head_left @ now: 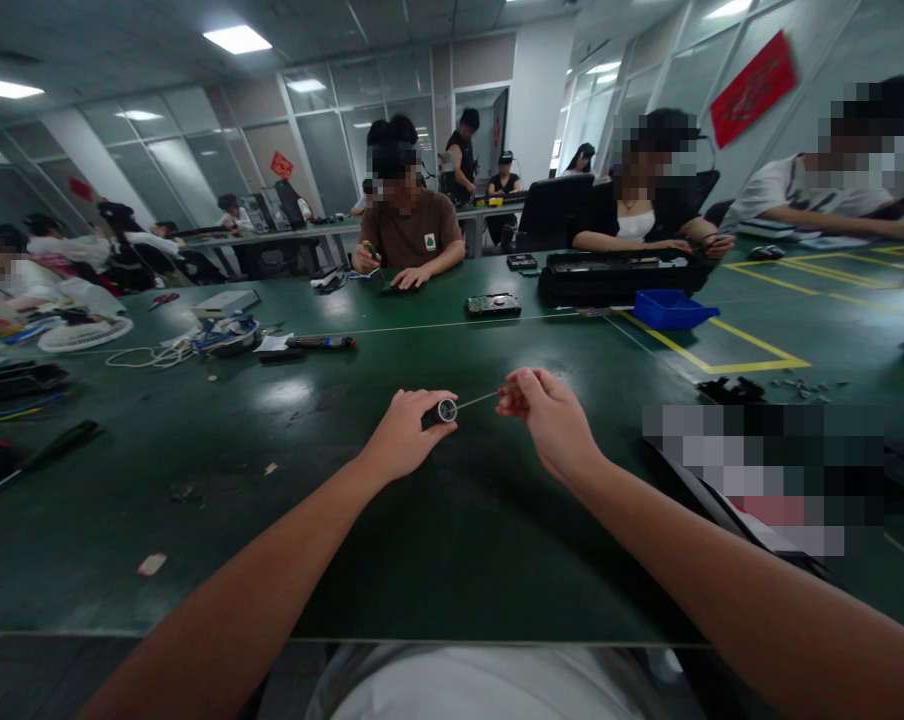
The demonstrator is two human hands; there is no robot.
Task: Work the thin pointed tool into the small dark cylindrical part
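My left hand (407, 437) is closed round a short black cylinder (447, 410). The cylinder has a silver ring at its open end, which faces me. My right hand (536, 415) pinches a thin metal rod (478, 401) between thumb and fingers. The rod's tip reaches the ringed end of the cylinder; whether it goes inside I cannot tell. Its other end is hidden in my right fingers. Both hands are held above the green table (452, 580), near its front edge.
A dark pen-shaped electric tool (321, 342) lies ahead on the left, beside tangled cables (223, 338). Farther off are a circuit board assembly (493, 304) and a blue bin (669, 310). Screws and black parts (731, 390) lie to the right. A co-worker (407, 220) sits opposite.
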